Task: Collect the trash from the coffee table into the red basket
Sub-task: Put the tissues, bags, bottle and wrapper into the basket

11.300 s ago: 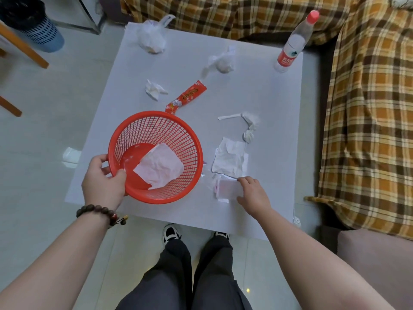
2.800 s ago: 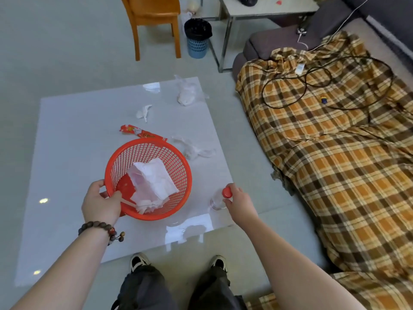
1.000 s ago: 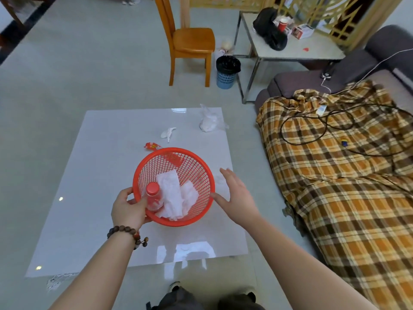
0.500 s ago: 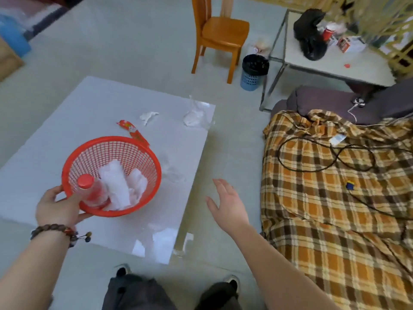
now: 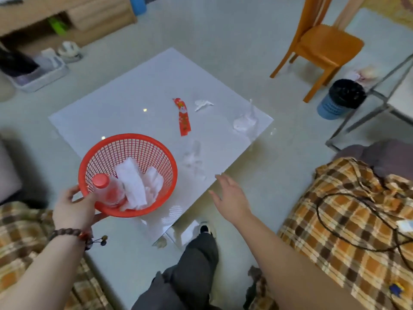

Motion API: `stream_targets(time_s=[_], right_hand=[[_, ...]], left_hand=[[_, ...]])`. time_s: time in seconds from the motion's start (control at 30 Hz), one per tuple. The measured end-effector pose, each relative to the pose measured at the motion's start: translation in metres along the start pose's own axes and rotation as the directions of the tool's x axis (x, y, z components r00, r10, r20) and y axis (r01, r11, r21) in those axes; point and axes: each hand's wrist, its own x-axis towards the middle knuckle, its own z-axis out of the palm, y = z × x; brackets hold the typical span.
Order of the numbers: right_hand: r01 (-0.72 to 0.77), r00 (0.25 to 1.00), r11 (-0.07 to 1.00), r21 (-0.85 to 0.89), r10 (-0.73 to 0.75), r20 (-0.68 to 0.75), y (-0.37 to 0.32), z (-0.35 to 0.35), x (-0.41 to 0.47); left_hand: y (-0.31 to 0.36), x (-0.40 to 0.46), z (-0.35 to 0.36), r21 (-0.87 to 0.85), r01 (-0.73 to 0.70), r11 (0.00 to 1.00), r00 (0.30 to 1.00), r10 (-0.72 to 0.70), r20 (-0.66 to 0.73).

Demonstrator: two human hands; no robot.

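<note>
My left hand (image 5: 74,209) grips the near rim of the red basket (image 5: 143,142), held over the white coffee table (image 5: 138,104). Inside it lie a plastic bottle with a red cap (image 5: 107,190) and crumpled white tissues (image 5: 136,184). On the table lie a red wrapper (image 5: 183,116), a small white tissue (image 5: 202,104), a crumpled clear plastic bag (image 5: 244,123) near the far right corner, and a clear plastic scrap (image 5: 193,159) beside the basket. My right hand (image 5: 231,196) hovers open with spread fingers at the table's right edge, just short of that scrap.
A plaid-covered sofa (image 5: 348,220) with a black cable (image 5: 357,220) stands at right. An orange wooden chair (image 5: 321,45), a blue bin (image 5: 340,98) and a metal-legged side table (image 5: 380,101) are beyond. More plaid fabric (image 5: 20,222) lies at left. My leg and shoe (image 5: 196,253) are below.
The view has swung left around the table. The basket stays in my left hand with the bottle inside; my open right hand has moved closer to the table's edge.
</note>
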Motion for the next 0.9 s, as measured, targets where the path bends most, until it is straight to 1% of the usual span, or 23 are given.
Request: stream_targets(time_s=[0.07,0.17,0.27,0.33,0.5,0.67,0.8,0.83,0.9], right_hand=[[0.037,0.998,0.999,-0.025,-0.036,0.043,0.002,-0.002,0.024],[0.083,0.992,0.994,-0.069,-0.075,0.105,0.008,-0.009,0.061],[0.116,0.981,0.987,-0.114,-0.096,0.171,0.015,-0.022,0.097],[0.154,0.968,0.977,-0.151,-0.118,0.222,0.017,-0.030,0.121],[0.283,0.920,0.930,-0.234,-0.194,0.339,0.010,-0.036,0.182],[0.441,0.839,0.856,-0.271,-0.285,0.464,0.001,-0.023,0.228],[0.568,0.756,0.773,-0.282,-0.356,0.549,-0.001,-0.007,0.260],[0.609,0.729,0.740,-0.284,-0.382,0.568,-0.002,-0.001,0.267],[0.709,0.654,0.640,-0.295,-0.442,0.614,-0.001,0.015,0.279]], left_hand=[[-0.005,0.005,0.007,-0.011,0.016,1.000,0.999,-0.017,-0.047],[-0.007,0.016,0.027,-0.073,0.016,0.997,0.994,-0.023,-0.105],[-0.005,0.028,0.050,-0.106,0.053,0.993,0.984,-0.070,-0.165],[-0.004,0.033,0.062,-0.122,0.084,0.989,0.971,-0.109,-0.211],[0.000,0.038,0.089,-0.164,0.109,0.980,0.941,-0.155,-0.300],[-0.002,0.031,0.105,-0.224,0.117,0.968,0.901,-0.198,-0.387],[-0.009,0.019,0.120,-0.271,0.105,0.957,0.861,-0.224,-0.457],[-0.012,0.014,0.125,-0.278,0.100,0.955,0.848,-0.228,-0.479],[-0.020,0.005,0.136,-0.292,0.086,0.953,0.818,-0.235,-0.525]])
